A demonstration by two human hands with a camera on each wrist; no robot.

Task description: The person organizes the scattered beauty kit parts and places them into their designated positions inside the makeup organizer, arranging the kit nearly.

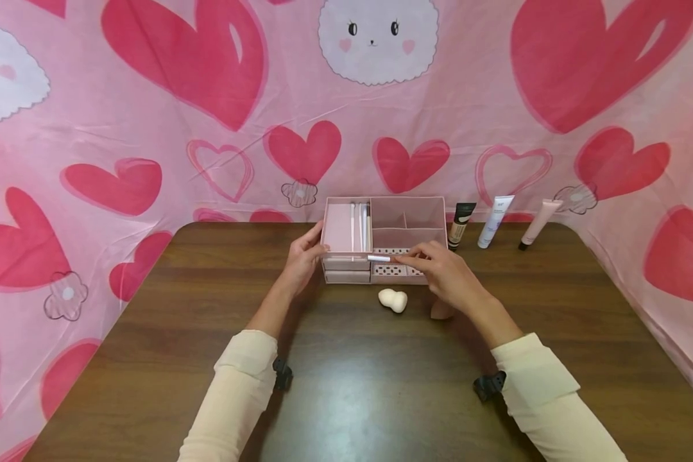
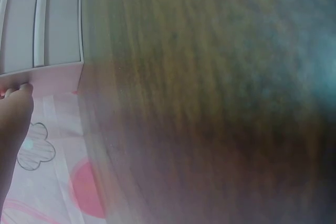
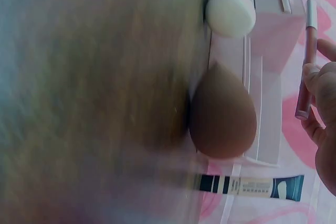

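A pink desktop organizer [image 1: 348, 277] with drawers and open compartments stands against the back cloth. Its left side is touched by my left hand [image 1: 303, 256], thumb near the front corner. In the left wrist view, that hand [image 2: 14, 109] reaches the side wall by the drawer fronts. My right hand [image 1: 447, 273] pinches a lip gloss tube [image 1: 379, 258] above the right compartments. The right wrist view shows the tube's [image 3: 310, 51] pale cap and pinkish-brown body. Below lie a cream makeup sponge [image 1: 393, 300] and a brown teardrop sponge [image 1: 441, 310], partly hidden by the right hand.
Slim white and dark sticks [image 1: 360, 226] lie in the organizer's top left section. To its right stand a black-and-beige tube [image 1: 461, 226], a white tube [image 1: 495, 222] and a pink tube [image 1: 539, 224]. Wooden tabletop [image 1: 346, 385] extends in front.
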